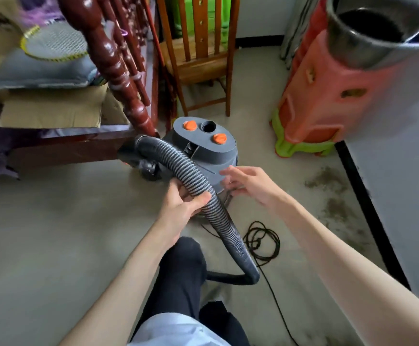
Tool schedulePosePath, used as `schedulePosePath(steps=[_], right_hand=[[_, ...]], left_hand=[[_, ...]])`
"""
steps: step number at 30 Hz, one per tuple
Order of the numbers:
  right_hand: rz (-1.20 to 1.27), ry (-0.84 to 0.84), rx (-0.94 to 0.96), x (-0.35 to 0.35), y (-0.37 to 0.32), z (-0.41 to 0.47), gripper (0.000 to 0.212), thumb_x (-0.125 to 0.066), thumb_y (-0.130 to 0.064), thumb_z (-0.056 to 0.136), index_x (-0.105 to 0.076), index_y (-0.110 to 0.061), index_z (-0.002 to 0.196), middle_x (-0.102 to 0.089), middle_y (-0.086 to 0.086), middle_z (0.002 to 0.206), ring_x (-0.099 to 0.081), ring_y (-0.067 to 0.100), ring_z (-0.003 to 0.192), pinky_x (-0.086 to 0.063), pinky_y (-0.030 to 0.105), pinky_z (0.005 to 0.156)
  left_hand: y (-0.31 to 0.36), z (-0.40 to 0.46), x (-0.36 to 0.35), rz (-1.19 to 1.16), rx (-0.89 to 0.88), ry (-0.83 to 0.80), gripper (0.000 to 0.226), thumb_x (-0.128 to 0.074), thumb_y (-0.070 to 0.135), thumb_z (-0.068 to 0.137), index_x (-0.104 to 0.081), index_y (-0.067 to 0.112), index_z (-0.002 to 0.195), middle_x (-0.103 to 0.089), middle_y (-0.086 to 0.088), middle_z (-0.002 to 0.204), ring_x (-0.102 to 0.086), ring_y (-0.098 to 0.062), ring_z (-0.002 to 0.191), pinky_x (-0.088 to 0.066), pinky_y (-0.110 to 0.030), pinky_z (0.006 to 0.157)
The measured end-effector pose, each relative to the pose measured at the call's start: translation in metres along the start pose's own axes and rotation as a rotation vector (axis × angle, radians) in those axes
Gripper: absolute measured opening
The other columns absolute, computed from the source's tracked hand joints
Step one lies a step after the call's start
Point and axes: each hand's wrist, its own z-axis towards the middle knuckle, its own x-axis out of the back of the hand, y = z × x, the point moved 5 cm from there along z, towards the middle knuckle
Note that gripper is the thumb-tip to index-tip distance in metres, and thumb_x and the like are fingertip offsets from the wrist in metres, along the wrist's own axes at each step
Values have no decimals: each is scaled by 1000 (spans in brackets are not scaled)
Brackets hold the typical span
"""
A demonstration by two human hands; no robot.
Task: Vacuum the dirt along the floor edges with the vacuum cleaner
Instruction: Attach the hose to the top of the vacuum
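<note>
Left hand grips ribbed hose near vacuum cleaner; right hand spread, blurred — apparently touching nothing — dirt right.

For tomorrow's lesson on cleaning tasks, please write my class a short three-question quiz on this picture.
1. True or false: the left hand grips the grey ribbed vacuum hose.
2. Which hand is open? A) left B) right
3. Fill in: the loose brown dirt lies along the black ____.

Key: 1 true; 2 B, the right hand; 3 skirting.
</note>
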Motion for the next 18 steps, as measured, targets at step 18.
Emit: schedulePosePath(steps=[18], right_hand=[[166,266,-16,98,-53,-56,26,-64,-27,94,-61,-3,86,-57,4,67,-54,13,53,-46,21,49]], left_hand=[[-24,-23,-157,733,-69,-567,45,-71,5,81,-43,14,115,-62,-2,110,-62,-14,98,-50,-20,85]])
